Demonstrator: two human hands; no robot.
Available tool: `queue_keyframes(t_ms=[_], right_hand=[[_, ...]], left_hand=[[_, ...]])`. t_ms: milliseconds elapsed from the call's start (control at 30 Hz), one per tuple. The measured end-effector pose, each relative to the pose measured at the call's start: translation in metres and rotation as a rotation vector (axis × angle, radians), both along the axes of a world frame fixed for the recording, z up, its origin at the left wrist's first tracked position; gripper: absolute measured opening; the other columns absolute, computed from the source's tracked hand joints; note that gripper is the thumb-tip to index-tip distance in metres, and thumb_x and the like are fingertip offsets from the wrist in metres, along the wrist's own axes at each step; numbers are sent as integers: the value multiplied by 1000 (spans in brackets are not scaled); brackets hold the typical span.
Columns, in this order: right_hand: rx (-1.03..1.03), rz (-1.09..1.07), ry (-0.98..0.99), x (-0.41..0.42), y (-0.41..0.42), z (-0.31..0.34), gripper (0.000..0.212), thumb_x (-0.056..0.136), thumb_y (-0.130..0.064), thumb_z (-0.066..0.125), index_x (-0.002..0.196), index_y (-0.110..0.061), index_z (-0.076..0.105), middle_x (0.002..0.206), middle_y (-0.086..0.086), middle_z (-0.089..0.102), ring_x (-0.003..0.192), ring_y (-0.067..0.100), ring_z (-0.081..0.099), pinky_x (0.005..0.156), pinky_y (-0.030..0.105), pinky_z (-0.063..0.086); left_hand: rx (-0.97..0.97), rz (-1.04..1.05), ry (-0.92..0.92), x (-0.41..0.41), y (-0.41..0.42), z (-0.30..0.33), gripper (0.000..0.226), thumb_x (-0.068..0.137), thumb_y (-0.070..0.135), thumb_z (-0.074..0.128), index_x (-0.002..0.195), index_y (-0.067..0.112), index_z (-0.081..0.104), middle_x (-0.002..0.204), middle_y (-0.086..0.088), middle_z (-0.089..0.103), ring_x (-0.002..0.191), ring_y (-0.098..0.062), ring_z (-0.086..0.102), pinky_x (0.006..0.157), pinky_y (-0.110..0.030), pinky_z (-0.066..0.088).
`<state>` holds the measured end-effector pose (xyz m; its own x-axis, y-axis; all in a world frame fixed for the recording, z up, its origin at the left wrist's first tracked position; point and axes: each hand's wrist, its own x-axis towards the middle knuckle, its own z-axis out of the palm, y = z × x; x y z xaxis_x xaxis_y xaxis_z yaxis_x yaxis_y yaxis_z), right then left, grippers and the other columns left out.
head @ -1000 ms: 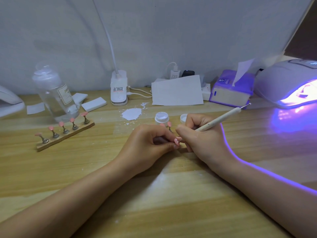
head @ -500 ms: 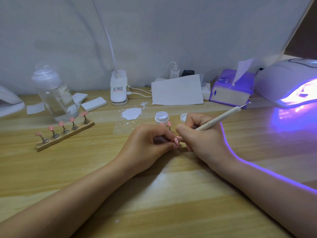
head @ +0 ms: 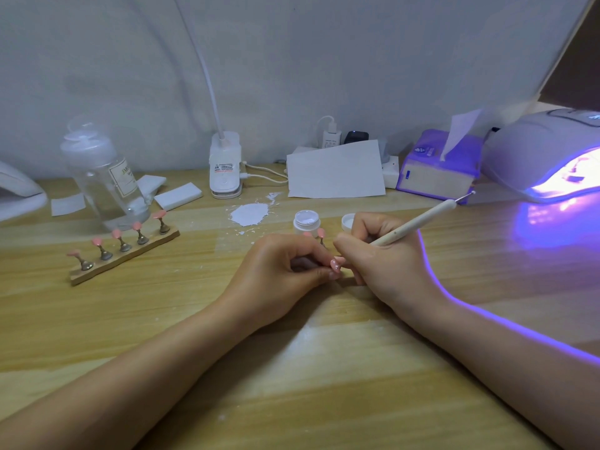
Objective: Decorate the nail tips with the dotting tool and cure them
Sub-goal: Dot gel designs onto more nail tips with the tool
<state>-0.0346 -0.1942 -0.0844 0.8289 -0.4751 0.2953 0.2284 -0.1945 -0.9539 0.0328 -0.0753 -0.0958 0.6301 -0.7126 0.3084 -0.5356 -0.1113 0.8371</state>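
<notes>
The left hand (head: 279, 271) pinches a pink nail tip (head: 336, 265) at centre of the surface (head: 308, 368). The right hand (head: 386, 254), at its 3 o'clock, grips the dotting tool (head: 418, 220) like a pen. The tool's shaft slants toward 2 o'clock, where the lamp (head: 548, 157) glows.

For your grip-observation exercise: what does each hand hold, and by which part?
Right hand grips the dotting tool near its lower end. Left hand pinches a pink nail tip; where exactly is hidden.

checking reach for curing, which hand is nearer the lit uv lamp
Right. The right hand, gripping the dotting tool, sits on the lamp's side of the table; the nail lamp is at far right. The left hand is beside it, farther away.
</notes>
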Motion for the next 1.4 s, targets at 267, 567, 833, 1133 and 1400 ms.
queue_keyframes(t_ms=[267, 567, 833, 1133, 1400], right_hand=[[-46, -53, 23, 1, 0, -1, 39, 75, 1, 58, 47, -9, 33, 29, -12, 31, 30, 4, 32, 65, 56, 50], [-50, -57, 19, 2, -1, -1, 37, 74, -1, 58, 47, -8, 34, 30, -11, 32, 31, 4, 31, 59, 47, 51], [47, -42, 17, 2, -1, 1, 33, 70, -3, 57, 48, -9, 32, 31, -9, 30, 27, 2, 34, 47, 35, 49], [19, 2, 22, 1, -2, 1, 32, 71, -4, 56, 49, -8, 32, 29, -11, 31, 27, 3, 32, 55, 47, 47], [-43, 5, -16, 4, -6, -5, 40, 75, 0, 58, 45, -10, 33, 28, -12, 34, 28, 2, 33, 41, 15, 37]], left_hand=[[-9, 0, 4, 1, -1, -1, 13, 74, 0, 72, 70, 12, 70, 75, 0, 72, 72, -10, 69, 73, -25, 53], [-8, 2, -4, 2, -1, -3, 16, 74, 1, 72, 70, 16, 70, 75, 0, 72, 71, -8, 69, 72, -25, 53], [-10, -5, 3, 1, -1, -1, 17, 74, 1, 71, 70, 17, 69, 73, 6, 71, 68, -3, 67, 69, -18, 51], [-17, -15, 35, 0, -2, 0, 19, 75, 3, 71, 70, 22, 67, 76, 0, 73, 72, -7, 69, 72, -25, 53], [-22, -28, 16, -1, -1, 1, 24, 76, 0, 69, 69, 23, 66, 74, 5, 71, 69, -4, 67, 67, -13, 50]])
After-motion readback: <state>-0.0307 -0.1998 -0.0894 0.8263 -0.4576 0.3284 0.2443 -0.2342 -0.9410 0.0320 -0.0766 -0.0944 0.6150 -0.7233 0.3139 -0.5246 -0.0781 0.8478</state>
